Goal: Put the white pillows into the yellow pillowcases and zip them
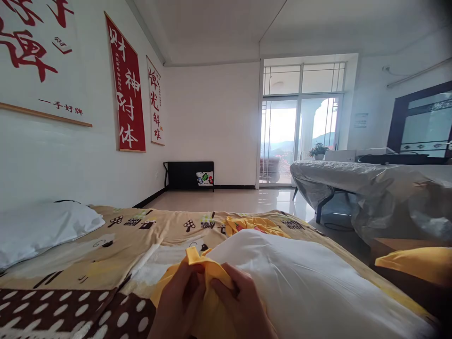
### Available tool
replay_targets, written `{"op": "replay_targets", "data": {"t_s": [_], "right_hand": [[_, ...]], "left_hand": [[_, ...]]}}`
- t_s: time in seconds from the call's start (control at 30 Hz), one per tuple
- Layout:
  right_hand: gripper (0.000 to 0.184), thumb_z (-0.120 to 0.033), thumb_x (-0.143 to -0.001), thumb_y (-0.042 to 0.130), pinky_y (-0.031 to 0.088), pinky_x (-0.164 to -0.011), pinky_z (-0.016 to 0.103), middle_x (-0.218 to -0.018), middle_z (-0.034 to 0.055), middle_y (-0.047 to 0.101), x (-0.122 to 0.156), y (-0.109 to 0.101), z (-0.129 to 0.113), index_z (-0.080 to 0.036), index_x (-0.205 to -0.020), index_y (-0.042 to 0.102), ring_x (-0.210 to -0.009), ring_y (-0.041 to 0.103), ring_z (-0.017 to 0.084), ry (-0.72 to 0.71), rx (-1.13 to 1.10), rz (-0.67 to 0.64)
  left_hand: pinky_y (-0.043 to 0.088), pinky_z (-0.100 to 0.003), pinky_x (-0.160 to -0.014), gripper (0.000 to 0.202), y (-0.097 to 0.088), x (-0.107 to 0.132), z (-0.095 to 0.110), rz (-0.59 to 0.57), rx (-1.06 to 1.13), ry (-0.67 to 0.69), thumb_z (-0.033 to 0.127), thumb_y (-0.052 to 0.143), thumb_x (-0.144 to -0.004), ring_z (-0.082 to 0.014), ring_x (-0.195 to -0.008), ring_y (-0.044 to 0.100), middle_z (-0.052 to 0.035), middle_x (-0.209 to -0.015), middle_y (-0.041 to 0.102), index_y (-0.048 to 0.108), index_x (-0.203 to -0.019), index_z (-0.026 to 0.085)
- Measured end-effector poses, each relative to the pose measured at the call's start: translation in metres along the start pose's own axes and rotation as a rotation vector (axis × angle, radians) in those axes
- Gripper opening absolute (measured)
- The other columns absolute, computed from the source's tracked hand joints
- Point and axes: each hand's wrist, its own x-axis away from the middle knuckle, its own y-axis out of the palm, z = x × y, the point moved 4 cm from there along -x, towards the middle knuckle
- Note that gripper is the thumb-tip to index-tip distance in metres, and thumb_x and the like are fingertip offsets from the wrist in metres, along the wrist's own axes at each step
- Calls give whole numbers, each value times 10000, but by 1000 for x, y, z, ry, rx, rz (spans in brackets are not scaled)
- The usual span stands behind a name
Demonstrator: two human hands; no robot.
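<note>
My left hand (178, 301) and my right hand (240, 303) are close together at the bottom centre, both closed on a yellow pillowcase (201, 266). The fabric bunches up between my fingers. A white pillow (300, 278) lies right beside my right hand, stretching away to the right over the bed, with the yellow cloth at its near end. Whether the pillow sits partly inside the case is hidden by my hands.
The patterned bedspread (116, 240) covers the bed; another white pillow (38, 228) lies at the left by the wall. More yellow cloth (254, 225) lies further up the bed, and a yellow item (416, 263) sits at the right. A plastic-covered table (356, 176) stands beyond.
</note>
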Motion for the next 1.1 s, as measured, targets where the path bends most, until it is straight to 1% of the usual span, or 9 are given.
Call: {"op": "replay_targets", "data": {"t_s": [0.13, 0.2, 0.3, 0.43, 0.57, 0.73, 0.9, 0.97, 1.1], "right_hand": [[302, -483, -806, 621, 467, -657, 203, -726, 0, 617, 2, 1, -4, -189, -758, 675, -696, 541, 134, -15, 12, -129], [309, -496, -780, 649, 482, -710, 217, -796, 14, 643, 3, -1, -3, -192, -812, 695, -762, 568, 153, -9, 12, -104], [303, -488, -767, 669, 486, -762, 227, -864, 22, 664, 4, -3, -3, -198, -849, 707, -817, 593, 166, 10, 1, -54], [194, -375, -817, 630, 458, -670, 185, -750, -5, 645, 0, 0, -15, -193, -775, 684, -710, 574, 128, -49, 35, -146], [96, -257, -805, 631, 410, -581, 158, -698, -16, 627, -5, -4, -27, -188, -762, 682, -636, 538, 100, -86, 117, -127], [174, -241, -846, 573, 390, -553, 163, -660, -5, 589, -3, -5, -31, -176, -708, 658, -601, 509, 92, -231, 171, -82], [177, -277, -802, 647, 404, -648, 208, -620, -4, 593, 2, -7, -38, -190, -649, 659, -621, 530, 104, -349, 194, -319], [236, -340, -844, 596, 417, -686, 232, -587, -8, 586, 0, -13, -37, -196, -670, 664, -615, 539, 111, -273, 85, -376], [287, -373, -904, 456, 388, -548, 217, -551, -30, 522, -14, -27, -20, -189, -910, 677, -523, 475, 102, 70, -115, -212]], "left_hand": [[449, -229, -657, 203, -1, -6, 1, -149, 154, -80, 378, 667, -710, -163, -698, 525, -5, -697, 551, 624, -791, 196], [441, -225, -645, 198, -1, -7, 2, -220, 165, -101, 353, 692, -686, -151, -683, 492, 1, -691, 525, 604, -736, 184], [422, -219, -624, 199, -5, -8, 2, -200, 144, -99, 349, 670, -696, -141, -670, 454, 13, -678, 476, 560, -695, 182], [386, -210, -569, 197, -15, -11, 3, -146, -29, 4, 324, 626, -700, -127, -612, 413, 32, -621, 420, 493, -638, 193], [364, -208, -527, 224, -29, -16, 1, -32, -201, 115, 370, 557, -757, -120, -572, 401, 41, -596, 407, 478, -634, 200], [384, -211, -540, 182, -32, -15, -4, 197, -409, 306, 354, 539, -790, -119, -562, 442, 46, -608, 441, 512, -684, 208], [384, -209, -521, 113, -29, -10, -4, 431, -497, 473, 269, 472, -831, -122, -545, 442, 50, -606, 436, 472, -728, 224], [386, -200, -497, 117, -26, -9, -2, 390, -497, 515, 244, 463, -841, -118, -533, 444, 50, -603, 437, 450, -726, 225], [393, -194, -481, 159, -13, -6, -4, 212, -445, 535, 231, 470, -858, -115, -531, 456, 32, -617, 474, 447, -702, 219]]}}
